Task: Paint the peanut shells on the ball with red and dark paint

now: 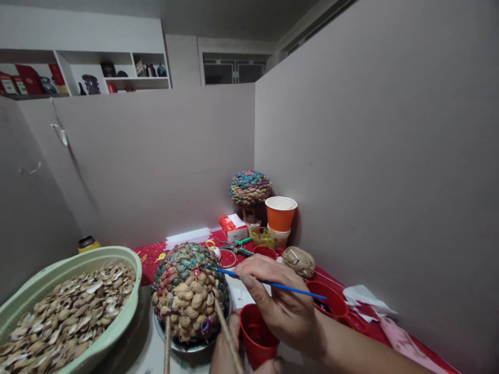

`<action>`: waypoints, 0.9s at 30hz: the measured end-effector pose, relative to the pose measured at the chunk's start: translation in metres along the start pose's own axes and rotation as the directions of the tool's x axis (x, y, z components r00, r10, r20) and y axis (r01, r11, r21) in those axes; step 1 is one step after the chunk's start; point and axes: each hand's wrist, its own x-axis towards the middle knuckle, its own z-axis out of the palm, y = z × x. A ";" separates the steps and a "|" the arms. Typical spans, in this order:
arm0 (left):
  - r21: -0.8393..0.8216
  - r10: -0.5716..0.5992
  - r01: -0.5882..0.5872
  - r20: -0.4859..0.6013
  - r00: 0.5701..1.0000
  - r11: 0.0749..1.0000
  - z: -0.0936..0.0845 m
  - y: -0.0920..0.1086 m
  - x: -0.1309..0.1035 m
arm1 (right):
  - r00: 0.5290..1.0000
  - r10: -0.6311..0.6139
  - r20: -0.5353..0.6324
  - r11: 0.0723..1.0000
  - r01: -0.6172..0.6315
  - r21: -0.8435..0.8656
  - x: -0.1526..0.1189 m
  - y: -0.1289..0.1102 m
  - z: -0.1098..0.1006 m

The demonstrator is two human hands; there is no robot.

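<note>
While a thin blue brush (294,289) is pinched between thumb and fingers by the right hand (289,314), a red cup (258,354) is grasped just below it by the left hand (220,357). The brush is pointed towards ten o'clock, its tip brought to the upper part of a dome of peanut shells (191,296); whether the shells are touched cannot be told.

If the dome is taken as the clock's centre, with twelve pointing away from the person, the cup is found at four o'clock. The dome is set in a metal bowl (195,349) on the surface (187,363). Its top is coloured green, blue and red, while a patch towards six is left in bare shell brown. Two sticks (167,343) are stretched from its near side towards seven and five.

At nine, empty shells (78,309) are heaped in a green basket (134,259). White straws (187,239) are laid at twelve. Towards one, a tissue pack (234,227) is seen, with a second, fully coloured dome (250,188) placed beyond it. An orange cup (280,217) is stood at two, and a ball of twine (298,261) is placed nearer three.
</note>
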 end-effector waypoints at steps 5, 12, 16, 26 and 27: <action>0.018 -0.018 0.018 0.011 1.000 1.000 -0.002 0.004 0.002 | 1.000 -0.001 0.024 0.999 0.002 -0.044 0.003 0.005 0.000; 0.131 -0.048 0.067 -0.144 0.988 0.989 0.006 -0.012 -0.012 | 0.999 0.028 0.019 0.999 -0.027 -0.047 0.008 0.000 -0.006; 0.159 -0.047 0.076 -0.184 0.982 0.984 0.006 -0.021 -0.013 | 0.997 0.077 0.017 0.997 -0.077 -0.017 0.008 0.004 -0.002; 0.007 -0.008 0.009 -0.063 0.998 1.000 0.001 -0.007 -0.002 | 0.976 0.209 -0.057 0.978 -0.209 0.007 0.013 0.008 -0.006; -0.003 -0.001 0.001 -0.063 0.998 1.000 0.002 -0.006 -0.002 | 0.974 0.219 -0.055 0.976 -0.218 0.016 0.013 0.007 -0.005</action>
